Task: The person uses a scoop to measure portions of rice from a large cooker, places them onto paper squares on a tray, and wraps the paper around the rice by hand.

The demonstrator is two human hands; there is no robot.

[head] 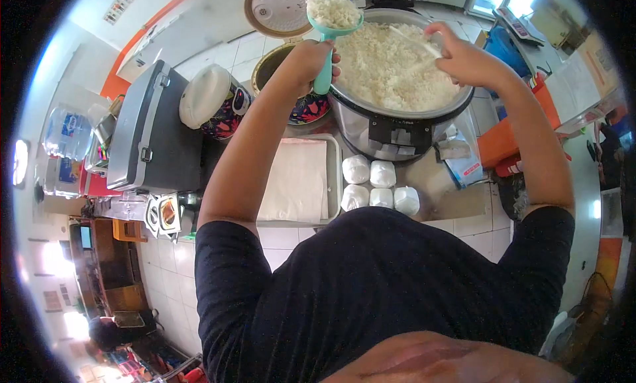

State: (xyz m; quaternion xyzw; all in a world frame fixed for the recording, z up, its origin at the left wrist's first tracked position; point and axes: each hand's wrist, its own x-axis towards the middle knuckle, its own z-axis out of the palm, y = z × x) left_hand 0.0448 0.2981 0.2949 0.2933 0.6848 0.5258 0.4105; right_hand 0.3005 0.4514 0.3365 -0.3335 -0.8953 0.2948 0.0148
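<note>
My left hand [313,62] grips the handle of a teal ladle [323,78], whose bowl carries a heaped mound of cooked rice [335,11]. In my right hand [464,62] is a slim white utensil, likely a rice paddle [420,44], lying over the rice [390,72]. That rice fills the inner pot of a large rice cooker [400,127] with its lid raised. Left of it stands a smaller open floral rice cooker [310,110], partly behind my left hand and forearm. Several white wrapped bundles [381,174] sit just in front of the large cooker.
A metal tray [338,184] with pale paper sheets [298,179] lies beside the bundles. To the left are a closed floral cooker [213,102] and a grey cooler box [154,130]. A blue-and-white plastic packet [462,159] rests right of the large cooker. A scale [519,28] stands farther right.
</note>
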